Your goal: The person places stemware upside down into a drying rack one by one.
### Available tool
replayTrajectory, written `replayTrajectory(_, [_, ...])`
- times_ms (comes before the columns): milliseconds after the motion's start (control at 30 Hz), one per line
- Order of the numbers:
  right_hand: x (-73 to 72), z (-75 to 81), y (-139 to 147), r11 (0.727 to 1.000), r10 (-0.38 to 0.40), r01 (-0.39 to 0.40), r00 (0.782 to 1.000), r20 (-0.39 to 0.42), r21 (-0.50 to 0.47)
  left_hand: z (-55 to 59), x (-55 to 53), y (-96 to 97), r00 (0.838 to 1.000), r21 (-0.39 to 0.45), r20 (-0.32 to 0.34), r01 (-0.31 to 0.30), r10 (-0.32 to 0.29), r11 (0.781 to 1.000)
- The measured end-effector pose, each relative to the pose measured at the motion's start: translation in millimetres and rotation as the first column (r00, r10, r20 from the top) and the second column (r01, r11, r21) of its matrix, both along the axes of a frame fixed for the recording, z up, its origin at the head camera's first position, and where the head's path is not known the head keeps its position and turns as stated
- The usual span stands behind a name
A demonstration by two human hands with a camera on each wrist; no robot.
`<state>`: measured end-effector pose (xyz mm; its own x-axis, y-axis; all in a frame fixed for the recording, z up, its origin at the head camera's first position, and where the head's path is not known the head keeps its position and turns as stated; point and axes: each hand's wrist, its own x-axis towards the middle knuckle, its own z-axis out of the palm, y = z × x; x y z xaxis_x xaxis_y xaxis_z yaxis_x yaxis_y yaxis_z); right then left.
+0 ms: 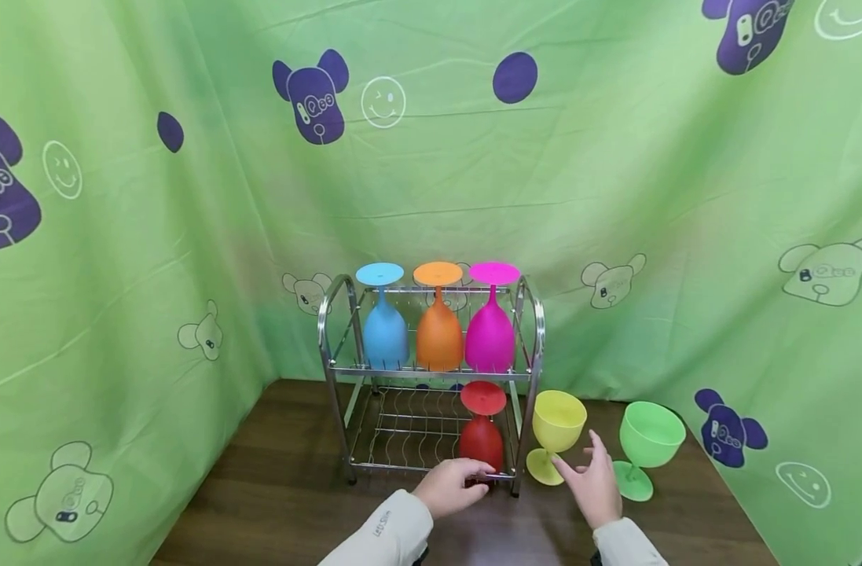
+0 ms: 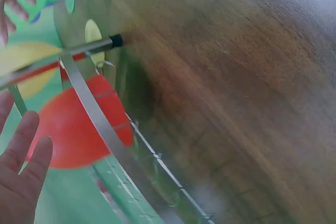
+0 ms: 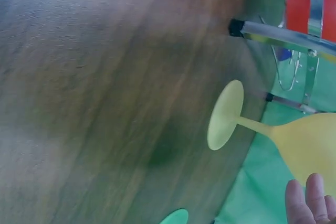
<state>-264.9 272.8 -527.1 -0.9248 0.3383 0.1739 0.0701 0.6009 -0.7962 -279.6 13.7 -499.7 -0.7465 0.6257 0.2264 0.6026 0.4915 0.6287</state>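
Observation:
A red goblet (image 1: 482, 440) stands upside down at the right end of the lower shelf of a metal rack (image 1: 431, 376). My left hand (image 1: 453, 486) is in front of it, fingers extended and holding nothing; the left wrist view shows the fingers (image 2: 27, 139) beside the red bowl (image 2: 79, 129). To the right of the rack a yellow goblet (image 1: 559, 420) stands upright on its foot. My right hand (image 1: 595, 481) is close to its stem and bowl, thumb and fingers spread apart. In the right wrist view the fingertips (image 3: 314, 187) overlap the yellow bowl (image 3: 310, 145).
Upside down on the upper shelf are a blue goblet (image 1: 386, 334), an orange goblet (image 1: 439, 334) and a magenta goblet (image 1: 490, 334). A green goblet (image 1: 650, 436) stands upright right of my right hand. Green patterned cloth (image 1: 416, 189) encloses the brown wooden table (image 1: 261, 472).

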Motion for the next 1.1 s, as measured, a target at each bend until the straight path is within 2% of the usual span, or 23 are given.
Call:
replayTrajectory(33, [-3.2, 0.4, 0, 1.000, -0.002, 0.002, 1.000, -0.003, -0.016, 1.5, 0.8, 0.4, 0.996, -0.067, -0.082, 0.027, -0.032, 0.997])
replayTrajectory(67, [-6.0, 0.9, 0, 1.000, -0.003, 0.003, 1.000, -0.007, -0.027, 2.2, 1.7, 0.6, 0.983, -0.137, -0.169, 0.049, -0.072, 0.989])
replayTrajectory(100, [-8.5, 1.2, 1, 0.999, -0.006, 0.005, 1.000, -0.012, -0.033, 3.0, 2.9, 0.4, 0.957, -0.208, -0.262, 0.066, -0.120, 0.976])
replayTrajectory(167, [-11.4, 0.2, 3, 0.999, -0.011, 0.011, 1.000, -0.015, -0.035, 4.1, 6.6, -0.9, 0.884, -0.321, -0.412, 0.087, -0.221, 0.943])
replayTrajectory(233, [-14.4, -1.1, 5, 1.000, -0.016, 0.015, 1.000, -0.016, -0.026, 4.6, 9.6, -2.5, 0.779, -0.415, -0.544, 0.073, -0.311, 0.907])
replayTrajectory(267, [-16.2, -1.5, 5, 1.000, -0.015, 0.014, 1.000, -0.015, -0.022, 5.1, 10.9, -3.7, 0.728, -0.453, -0.591, 0.058, -0.349, 0.889])
replayTrajectory(300, [-18.0, -1.9, 6, 1.000, -0.014, 0.013, 1.000, -0.016, -0.018, 5.8, 12.1, -4.9, 0.684, -0.481, -0.624, 0.046, -0.378, 0.876])
replayTrajectory(333, [-20.1, -2.3, 7, 1.000, -0.011, 0.011, 1.000, -0.017, -0.017, 6.2, 12.9, -6.1, 0.652, -0.499, -0.644, 0.037, -0.399, 0.866])
replayTrajectory(367, [-22.2, -2.6, 7, 1.000, -0.008, 0.007, 1.000, -0.017, -0.020, 6.5, 13.6, -7.3, 0.625, -0.513, -0.661, 0.028, -0.415, 0.858])
replayTrajectory(467, [-29.2, -2.0, 8, 1.000, -0.002, 0.002, 1.000, -0.020, -0.021, 7.0, 14.8, -11.2, 0.575, -0.526, -0.688, 0.024, -0.442, 0.850])
replayTrajectory(567, [-36.4, -0.2, 8, 1.000, 0.006, -0.007, 1.000, -0.023, -0.022, 8.1, 15.7, -15.0, 0.545, -0.526, -0.703, 0.033, -0.456, 0.850])
replayTrajectory(667, [-42.8, 1.0, 7, 1.000, 0.008, -0.009, 1.000, -0.026, -0.019, 8.3, 16.5, -19.9, 0.529, -0.540, -0.703, 0.037, -0.475, 0.841])
replayTrajectory(767, [-46.1, -2.5, 6, 0.999, 0.002, -0.003, 1.000, -0.029, -0.035, 8.5, 18.7, -25.9, 0.539, -0.559, -0.683, 0.048, -0.493, 0.828])
replayTrajectory(900, [-48.1, -9.0, 5, 0.998, -0.014, 0.012, 0.999, -0.032, -0.065, 10.6, 21.6, -34.0, 0.585, -0.573, -0.635, 0.080, -0.504, 0.815])
replayTrajectory(1000, [-50.7, -9.2, 4, 0.997, -0.022, 0.020, 0.999, -0.032, -0.074, 11.1, 21.7, -39.2, 0.606, -0.584, -0.613, 0.085, -0.508, 0.807])
replayTrajectory(1067, [-53.0, -7.7, 3, 0.997, -0.022, 0.019, 0.999, -0.040, -0.078, 11.2, 21.1, -42.6, 0.605, -0.584, -0.615, 0.082, -0.506, 0.807])
replayTrajectory(1100, [-54.6, -7.9, 2, 0.996, -0.025, 0.020, 0.998, -0.051, -0.084, 11.5, 20.8, -44.4, 0.595, -0.587, -0.624, 0.071, -0.507, 0.807])
